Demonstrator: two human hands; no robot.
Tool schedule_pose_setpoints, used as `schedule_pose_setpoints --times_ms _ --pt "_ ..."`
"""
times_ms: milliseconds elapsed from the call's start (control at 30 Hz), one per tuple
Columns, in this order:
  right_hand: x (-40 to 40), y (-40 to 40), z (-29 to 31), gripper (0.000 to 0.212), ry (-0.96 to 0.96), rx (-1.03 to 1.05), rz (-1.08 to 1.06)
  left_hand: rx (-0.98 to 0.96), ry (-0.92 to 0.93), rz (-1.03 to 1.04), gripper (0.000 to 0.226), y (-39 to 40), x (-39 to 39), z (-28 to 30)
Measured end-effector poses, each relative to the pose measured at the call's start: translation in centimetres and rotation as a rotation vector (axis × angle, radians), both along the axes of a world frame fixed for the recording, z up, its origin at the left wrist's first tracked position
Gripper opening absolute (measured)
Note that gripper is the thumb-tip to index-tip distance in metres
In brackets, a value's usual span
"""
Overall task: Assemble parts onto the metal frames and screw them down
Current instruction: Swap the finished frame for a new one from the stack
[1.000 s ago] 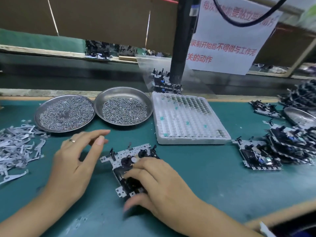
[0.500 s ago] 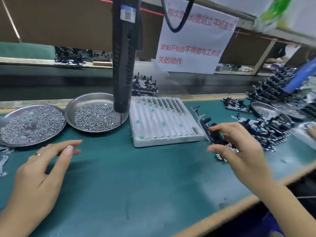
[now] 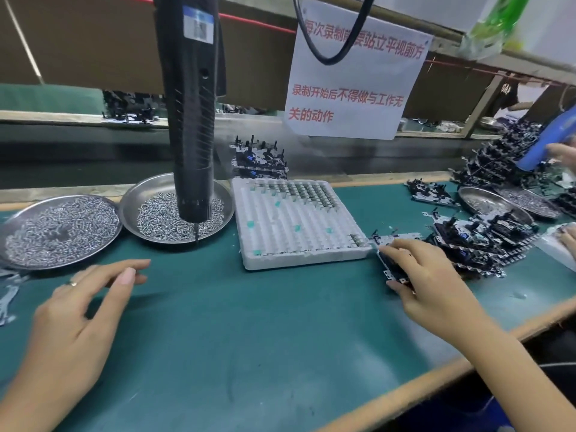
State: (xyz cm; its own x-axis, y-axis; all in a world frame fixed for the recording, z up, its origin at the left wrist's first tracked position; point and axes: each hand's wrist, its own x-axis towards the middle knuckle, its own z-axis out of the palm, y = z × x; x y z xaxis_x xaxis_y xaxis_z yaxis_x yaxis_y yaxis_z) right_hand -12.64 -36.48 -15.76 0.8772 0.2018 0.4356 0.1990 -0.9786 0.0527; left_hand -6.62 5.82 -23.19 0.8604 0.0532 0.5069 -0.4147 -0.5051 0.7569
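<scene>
Our right hand (image 3: 433, 275) rests on a metal frame (image 3: 393, 260) lying flat just right of the white foam tray (image 3: 299, 232), fingers curled over its edges, so we judge we are setting a frame down beside the stacked frames (image 3: 477, 241) further right. Our left hand (image 3: 78, 310) hovers well left of the tray, fingers loosely spread and holding nothing. The next move probably calls for releasing the frame and starting another, with the hanging screwdriver (image 3: 191, 113) left of the tray.

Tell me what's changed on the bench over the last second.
The right hand carried the assembled frame from mid-mat to the right and now lowers it beside the white tray, near the finished stack. The left hand stays open, holding nothing. The screw dishes and hanging screwdriver are unmoved.
</scene>
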Motion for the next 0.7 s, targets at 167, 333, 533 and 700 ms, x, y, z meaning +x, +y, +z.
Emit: schedule_pose_setpoints --times_ms 167,333,533,700 --pt "1.1 6.6 -0.2 0.039 -0.004 0.157 0.211 0.014 0.005 -0.002 0.036 -1.1 -1.2 2.0" --pt "5.0 14.1 -1.2 0.033 0.001 0.266 0.458 0.145 -0.052 0.008 0.031 -1.8 -1.5 4.7" --pt "10.3 20.0 -1.5 0.031 -0.230 0.499 0.463 0.379 -0.106 0.041 0.021 -1.9 3.3 9.4" --pt "11.5 20.4 -3.1 0.031 -0.344 0.420 0.415 0.402 -0.045 0.049 0.025 -4.7 10.6 12.1"
